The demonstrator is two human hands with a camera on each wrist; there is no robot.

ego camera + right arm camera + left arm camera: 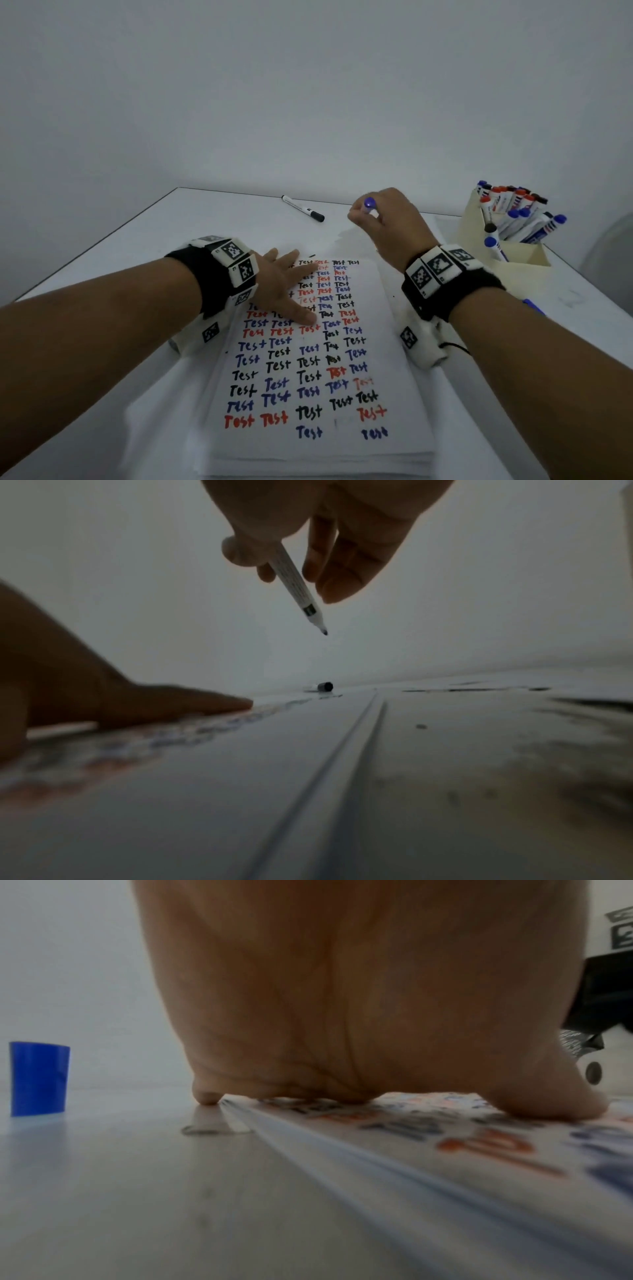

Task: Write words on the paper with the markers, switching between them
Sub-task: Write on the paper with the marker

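Note:
A stack of white paper [310,445] covered in rows of "Test" in black, blue and red lies on the white table [137,260]. My left hand [294,291] rests flat with spread fingers on the sheet's upper left part, seen close in the left wrist view [342,1015]. My right hand [368,214] is raised above the table just past the paper's top edge and pinches a blue marker [368,204]. The right wrist view shows this marker [294,585] uncapped, its tip pointing down and clear of the surface.
A capped black marker [303,208] lies on the table at the back. A cream box [476,222] full of blue, red and black markers stands at the right. A blue cap [39,1079] stands left of my left hand. A blue item [532,305] lies beside my right forearm.

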